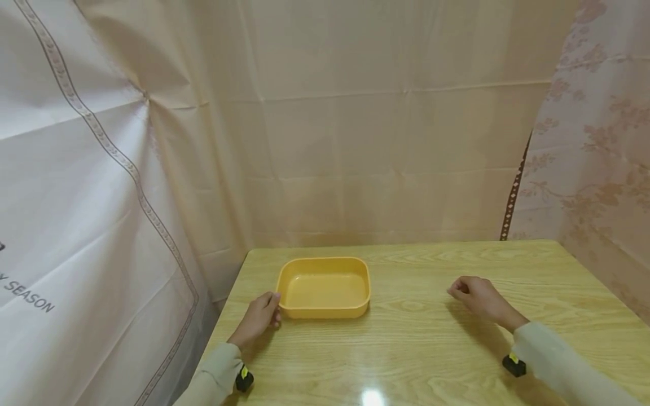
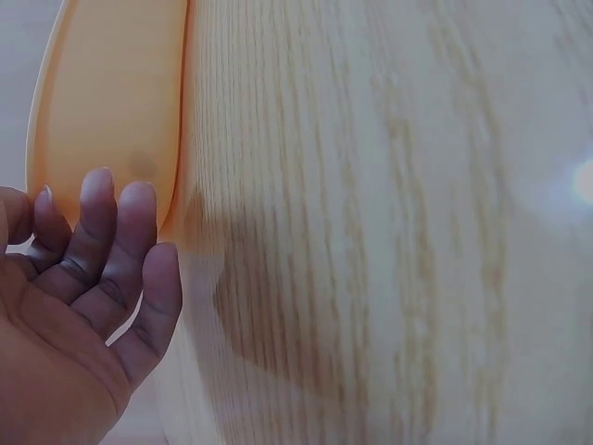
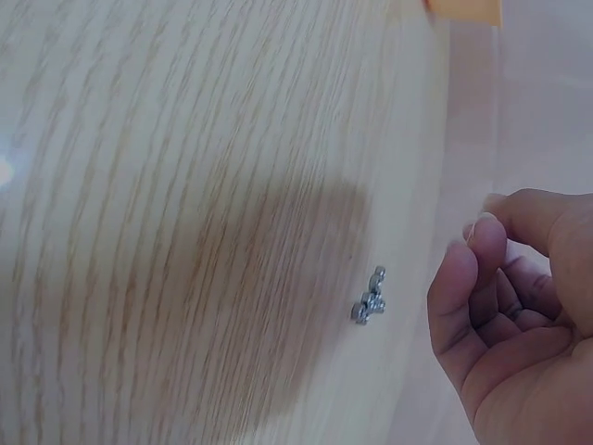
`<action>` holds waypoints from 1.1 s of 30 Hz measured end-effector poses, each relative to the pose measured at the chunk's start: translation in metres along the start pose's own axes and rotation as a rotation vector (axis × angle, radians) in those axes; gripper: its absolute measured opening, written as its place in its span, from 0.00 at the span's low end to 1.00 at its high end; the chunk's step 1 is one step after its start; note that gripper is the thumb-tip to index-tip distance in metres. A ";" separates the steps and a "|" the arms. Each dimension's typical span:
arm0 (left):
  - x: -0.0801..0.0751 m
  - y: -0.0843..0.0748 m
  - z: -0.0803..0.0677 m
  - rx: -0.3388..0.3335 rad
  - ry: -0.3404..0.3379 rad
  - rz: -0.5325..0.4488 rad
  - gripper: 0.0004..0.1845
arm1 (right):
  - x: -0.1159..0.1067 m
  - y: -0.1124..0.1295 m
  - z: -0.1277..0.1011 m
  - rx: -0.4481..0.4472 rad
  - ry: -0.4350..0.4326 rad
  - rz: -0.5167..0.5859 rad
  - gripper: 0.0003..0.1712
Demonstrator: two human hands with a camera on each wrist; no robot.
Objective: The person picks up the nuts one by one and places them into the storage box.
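Note:
An orange-yellow plastic box [image 1: 325, 312], shallow and without a lid, stands on the left part of the table. At its left end my left hand [image 1: 259, 317] holds the rim, thumb at the top edge and fingers bent against the outside wall; the left wrist view shows these fingers [image 2: 97, 209] close up. Over the right half of the table hovers my right hand [image 1: 482, 299], its fingers curled and the thumb tip meeting the forefinger. Nothing shows between those tips. Near it, in the right wrist view, several small metal nuts [image 3: 371, 298] lie clustered on the table.
The light wood-grain table [image 1: 406, 349] reflects a bright lamp spot near its front. Cream cloth [image 1: 381, 141] hangs behind it, with a white printed cloth [image 1: 91, 225] on the left and a floral cloth [image 1: 599, 169] on the right.

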State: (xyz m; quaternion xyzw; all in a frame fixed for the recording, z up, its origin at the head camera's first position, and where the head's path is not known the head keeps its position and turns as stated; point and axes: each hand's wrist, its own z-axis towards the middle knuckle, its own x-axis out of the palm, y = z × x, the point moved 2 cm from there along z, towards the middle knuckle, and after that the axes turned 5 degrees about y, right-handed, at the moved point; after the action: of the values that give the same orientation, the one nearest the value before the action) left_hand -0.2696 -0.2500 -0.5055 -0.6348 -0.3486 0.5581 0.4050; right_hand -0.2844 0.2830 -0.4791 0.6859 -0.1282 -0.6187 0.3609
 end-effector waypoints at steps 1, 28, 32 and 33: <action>0.000 0.001 0.000 -0.001 0.000 -0.001 0.19 | 0.001 0.000 0.001 -0.005 0.002 -0.004 0.13; 0.001 0.001 0.001 -0.003 -0.001 -0.014 0.19 | 0.009 0.022 0.011 -0.036 0.012 0.024 0.14; 0.000 -0.001 0.000 -0.003 0.001 -0.009 0.19 | 0.011 0.025 0.012 -0.038 0.013 0.028 0.13; 0.000 -0.001 0.000 -0.004 0.002 -0.010 0.19 | 0.011 0.026 0.012 -0.041 0.012 0.030 0.13</action>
State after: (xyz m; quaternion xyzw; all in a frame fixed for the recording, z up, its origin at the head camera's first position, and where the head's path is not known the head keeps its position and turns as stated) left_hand -0.2694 -0.2496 -0.5049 -0.6344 -0.3523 0.5547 0.4069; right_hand -0.2869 0.2537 -0.4701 0.6800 -0.1237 -0.6116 0.3850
